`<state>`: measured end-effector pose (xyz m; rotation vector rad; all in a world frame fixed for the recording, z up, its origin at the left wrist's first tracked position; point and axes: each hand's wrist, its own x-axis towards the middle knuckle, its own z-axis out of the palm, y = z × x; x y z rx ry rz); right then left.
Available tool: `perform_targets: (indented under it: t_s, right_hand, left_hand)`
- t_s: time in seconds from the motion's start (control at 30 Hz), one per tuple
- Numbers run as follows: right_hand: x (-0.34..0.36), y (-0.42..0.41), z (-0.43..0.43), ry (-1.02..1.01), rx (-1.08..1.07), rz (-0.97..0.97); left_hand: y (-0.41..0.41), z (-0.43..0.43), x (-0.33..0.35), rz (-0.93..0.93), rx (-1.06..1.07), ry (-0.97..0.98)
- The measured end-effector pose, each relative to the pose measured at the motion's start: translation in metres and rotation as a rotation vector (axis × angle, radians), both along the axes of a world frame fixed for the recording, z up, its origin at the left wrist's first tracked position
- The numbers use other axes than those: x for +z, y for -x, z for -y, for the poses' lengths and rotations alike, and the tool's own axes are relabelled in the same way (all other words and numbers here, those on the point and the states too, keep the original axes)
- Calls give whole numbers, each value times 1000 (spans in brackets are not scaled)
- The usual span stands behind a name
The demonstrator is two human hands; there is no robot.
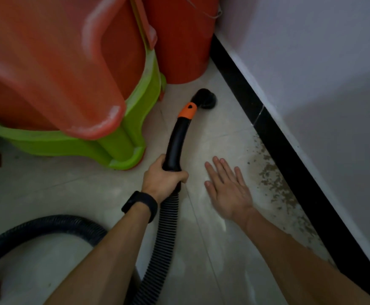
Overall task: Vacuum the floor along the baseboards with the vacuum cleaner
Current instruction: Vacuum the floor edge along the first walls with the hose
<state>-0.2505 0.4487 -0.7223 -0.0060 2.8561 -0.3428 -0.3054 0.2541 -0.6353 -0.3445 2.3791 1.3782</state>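
Pale floor: left grip clasps vacuum wand, brush seemingly grounded

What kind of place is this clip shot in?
Likely a corner of a home room: pale tiled floor, black baseboard below a white wall, and stacked orange and green plastic stools.

- Pale tiled floor, with thin grout lines, bounded on the right by a black baseboard.
- Brown specks of dirt scattered on the tiles just beside the baseboard, right of centre.
- Green plastic stool standing on the left, an orange one nested on top.
- Orange bucket at the far end, near the baseboard.
- Round black brush nozzle resting on the tiles near the bucket.
- Ribbed vacuum hose looping across the near left.
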Motion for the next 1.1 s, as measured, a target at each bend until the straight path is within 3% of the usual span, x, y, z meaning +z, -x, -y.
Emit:
perform_targets:
  t_s: [0.13, 0.27, 0.47, 0.7, 0.93, 1.03, 1.1]
  right_hand:
    - [-5, -4, -2, 24, -23, -40]
    - [-11, -3, -4, 15, -19, -66]
    - [-9, -3, -2, 48, -24, -110]
    - [-10, -2, -5, 66, -20, -99]
    - [-8, 0, -5, 69, -14, -75]
    - [-9, -1, -5, 62, -27, -100]
    - [-11, -3, -4, 63, -35, -120]
  left_hand:
    - [-2, -22, 0, -109, -124, 141]
    - [24, -41, -1, -103, 33, 136]
    - [77, -48, -2, 14, 75, -5]
    - [125, -71, 2, 22, 42, -125]
    - [104, -74, 14, 208, 54, -331]
    - [68, -48, 10, 179, 15, -232]
    - [42, -30, 5, 95, -85, -57]
